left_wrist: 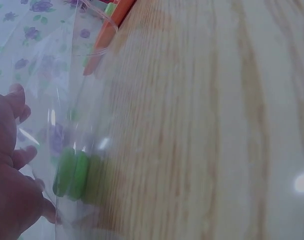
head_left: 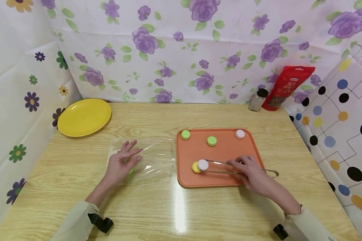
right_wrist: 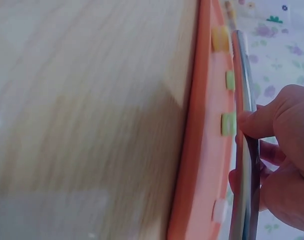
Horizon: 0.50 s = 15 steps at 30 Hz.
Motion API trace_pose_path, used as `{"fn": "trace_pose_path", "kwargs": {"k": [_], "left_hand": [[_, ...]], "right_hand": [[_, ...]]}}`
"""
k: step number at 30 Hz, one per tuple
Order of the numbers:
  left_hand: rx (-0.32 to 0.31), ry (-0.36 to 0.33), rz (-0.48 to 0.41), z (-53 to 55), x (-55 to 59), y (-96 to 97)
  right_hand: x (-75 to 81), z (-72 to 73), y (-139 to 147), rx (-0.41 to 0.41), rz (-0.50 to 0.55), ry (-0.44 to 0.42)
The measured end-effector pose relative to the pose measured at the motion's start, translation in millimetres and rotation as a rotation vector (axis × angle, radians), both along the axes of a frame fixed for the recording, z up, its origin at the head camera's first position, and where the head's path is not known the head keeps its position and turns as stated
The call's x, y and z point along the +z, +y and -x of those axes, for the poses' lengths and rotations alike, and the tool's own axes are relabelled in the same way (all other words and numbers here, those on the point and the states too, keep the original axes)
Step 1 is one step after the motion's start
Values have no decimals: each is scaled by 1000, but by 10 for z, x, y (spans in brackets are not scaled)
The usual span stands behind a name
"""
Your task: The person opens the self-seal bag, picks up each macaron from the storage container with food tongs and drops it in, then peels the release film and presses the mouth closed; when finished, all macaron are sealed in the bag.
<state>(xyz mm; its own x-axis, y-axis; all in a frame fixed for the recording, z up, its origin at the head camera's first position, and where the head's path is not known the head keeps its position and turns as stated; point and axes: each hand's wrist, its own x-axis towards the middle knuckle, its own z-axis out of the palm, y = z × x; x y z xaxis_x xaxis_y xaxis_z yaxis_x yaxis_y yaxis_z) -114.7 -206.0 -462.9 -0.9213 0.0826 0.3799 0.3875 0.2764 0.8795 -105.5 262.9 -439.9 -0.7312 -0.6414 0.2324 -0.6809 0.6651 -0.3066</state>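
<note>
My right hand [head_left: 253, 174] grips metal tongs [right_wrist: 247, 100] over the orange tray [head_left: 187, 179]. Between the tong tips is a pale macaron [head_left: 203, 164], which partly covers a yellow macaron [head_left: 195, 167] beneath it. Farther back on the tray sit two green macarons [head_left: 212, 141] and another pale one [head_left: 240, 134]. My left hand [head_left: 122, 160], fingers spread, is at the left end of a clear plastic bag [head_left: 158, 157]; exact contact with the film is hard to see. A green macaron [left_wrist: 74, 175] shows through the film near the left thumb.
At the back left a yellow plate [head_left: 84, 117] leans by the wall cloth. A glass jar with a black lid [head_left: 257, 100] and a red pouch [head_left: 286, 88] stand at the back right. Patterned cloths border the wooden table [head_left: 144, 211].
</note>
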Motion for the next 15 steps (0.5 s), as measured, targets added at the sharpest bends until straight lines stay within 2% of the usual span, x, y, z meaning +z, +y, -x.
{"fn": "trace_pose_path", "kwargs": {"k": [7, 15], "left_hand": [[10, 0, 16, -2, -3, 5], [21, 6, 33, 8, -9, 9]], "right_hand": [[68, 91, -219, 10, -27, -29], [105, 263, -736, 71, -25, -48]]}}
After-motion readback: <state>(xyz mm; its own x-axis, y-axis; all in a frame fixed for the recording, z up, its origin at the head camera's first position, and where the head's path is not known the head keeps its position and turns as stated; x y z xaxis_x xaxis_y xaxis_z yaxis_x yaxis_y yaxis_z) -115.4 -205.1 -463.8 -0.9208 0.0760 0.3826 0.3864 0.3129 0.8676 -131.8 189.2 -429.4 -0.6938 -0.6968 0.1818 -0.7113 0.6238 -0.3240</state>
